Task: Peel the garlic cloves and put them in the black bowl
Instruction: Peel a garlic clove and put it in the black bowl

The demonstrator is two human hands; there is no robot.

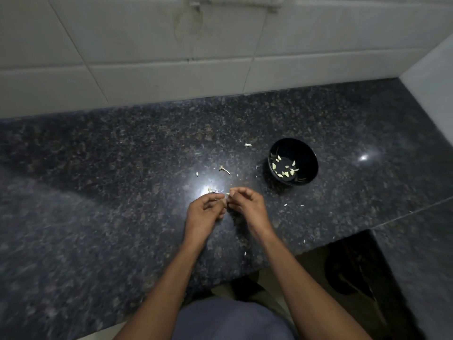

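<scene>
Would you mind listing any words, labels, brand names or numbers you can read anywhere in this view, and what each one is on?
None: no readable text appears in this view.
Black bowl: plain, no label or brand visible.
Granite counter and tiled wall: only speckle, grout lines and stains, no writing.
Left hand and right hand: pinching a small garlic clove, no markings on it.

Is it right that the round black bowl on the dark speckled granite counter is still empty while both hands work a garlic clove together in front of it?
Not quite. The head view shows the round black bowl already holds several peeled pale garlic cloves. The rest stands: it sits on the dark speckled granite counter while the left hand and right hand work a clove together.
</scene>
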